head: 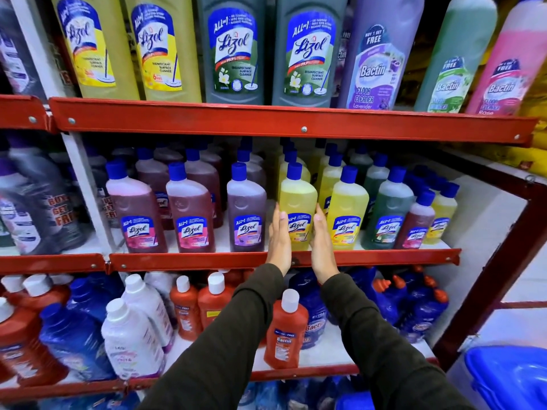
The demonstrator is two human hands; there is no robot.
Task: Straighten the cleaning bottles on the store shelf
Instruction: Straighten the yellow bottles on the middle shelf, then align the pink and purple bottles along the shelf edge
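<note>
A yellow Lizol bottle (298, 202) with a blue cap stands upright at the front of the middle shelf (207, 259). My left hand (278, 239) presses flat against its left side and my right hand (322, 242) against its right side, so both palms clasp the bottle between them. To its left stand a purple Lizol bottle (246, 208) and two pink ones (189, 211). To its right are another yellow bottle (347, 208), a green one (387, 214) and smaller bottles (416, 223).
Large Lizol and Bactin bottles (307, 51) fill the top shelf. Orange, white and blue bottles (285, 329) crowd the bottom shelf. A red upright post (500, 255) bounds the rack on the right, with a blue bin (512, 377) at the lower right.
</note>
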